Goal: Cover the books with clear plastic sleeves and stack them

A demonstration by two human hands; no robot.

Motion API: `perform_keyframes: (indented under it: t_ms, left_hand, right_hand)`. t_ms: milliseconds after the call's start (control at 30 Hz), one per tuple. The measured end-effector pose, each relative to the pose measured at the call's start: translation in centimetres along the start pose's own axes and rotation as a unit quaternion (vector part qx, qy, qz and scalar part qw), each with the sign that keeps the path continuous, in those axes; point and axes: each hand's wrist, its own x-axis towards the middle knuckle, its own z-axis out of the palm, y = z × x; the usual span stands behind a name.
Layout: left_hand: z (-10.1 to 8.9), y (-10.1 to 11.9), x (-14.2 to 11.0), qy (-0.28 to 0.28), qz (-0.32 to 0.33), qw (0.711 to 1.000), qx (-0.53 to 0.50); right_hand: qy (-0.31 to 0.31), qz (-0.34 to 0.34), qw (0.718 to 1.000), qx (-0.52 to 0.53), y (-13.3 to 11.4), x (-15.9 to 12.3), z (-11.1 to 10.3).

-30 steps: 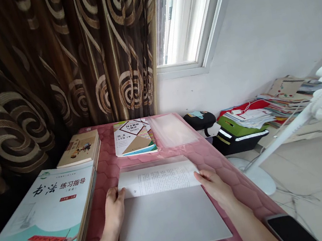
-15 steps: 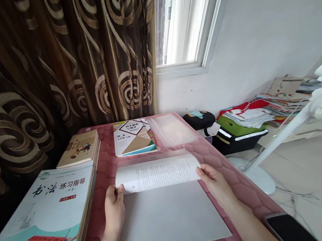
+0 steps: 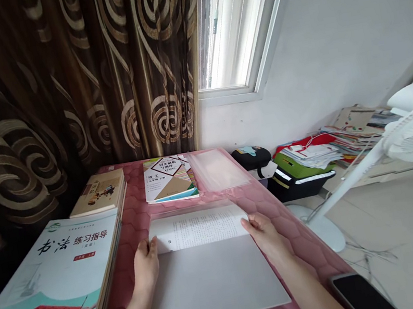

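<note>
A book (image 3: 203,229) lies on the pink padded table cover in front of me, its printed pages bent over at the far end. Its plain pale cover (image 3: 216,284) spreads flat toward me. My left hand (image 3: 146,262) is closed on the left edge of the book, thumb on top. At the right edge my right hand (image 3: 261,232) pinches the book between thumb and fingers. A thin strip of clear plastic (image 3: 192,209) shows just beyond the pages; how it joins the book I cannot tell.
Book stacks stand at the left, a large calligraphy workbook (image 3: 50,286) and smaller books (image 3: 97,191). Workbooks (image 3: 169,179) and clear plastic sleeves (image 3: 219,168) lie at the back. A phone (image 3: 362,294) rests near the right edge. Beyond it stands a white fan (image 3: 345,181).
The bent printed pages have flattened a little and sunk lower. Both hands keep hold of the edges, my right hand shifting slightly left. The view has turned slightly.
</note>
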Motion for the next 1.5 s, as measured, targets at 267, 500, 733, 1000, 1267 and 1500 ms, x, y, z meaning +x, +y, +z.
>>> perform_keyframes:
  t_ms: [267,500,733,1000,1267,1500]
  left_hand:
    - [0.0,0.4,0.1,0.004,-0.011,1.000,0.008]
    - [-0.2,-0.4,-0.2,0.008,-0.017,1.000,-0.008]
    - [-0.1,-0.1,-0.4,0.005,-0.007,1.000,0.010]
    - [-0.3,-0.4,-0.1,-0.013,-0.041,0.999,-0.020]
    - [-0.5,1.1,-0.8,-0.043,0.006,0.969,-0.243]
    - [-0.1,0.0,-0.1,-0.049,0.012,0.976,-0.214]
  right_hand:
    - [-0.004,0.034,0.998,-0.051,0.2,-0.3,-0.8]
    - [0.018,0.033,0.999,-0.019,0.3,-0.1,-0.7]
    - [0.000,0.037,0.998,-0.044,-0.8,-0.8,-0.8]
    - [0.008,0.034,0.996,-0.083,0.4,-0.3,-1.1]
    - [0.094,-0.061,0.993,-0.026,-0.2,-0.6,-0.5]
    - [0.091,-0.097,0.991,-0.024,0.4,-0.1,-0.5]
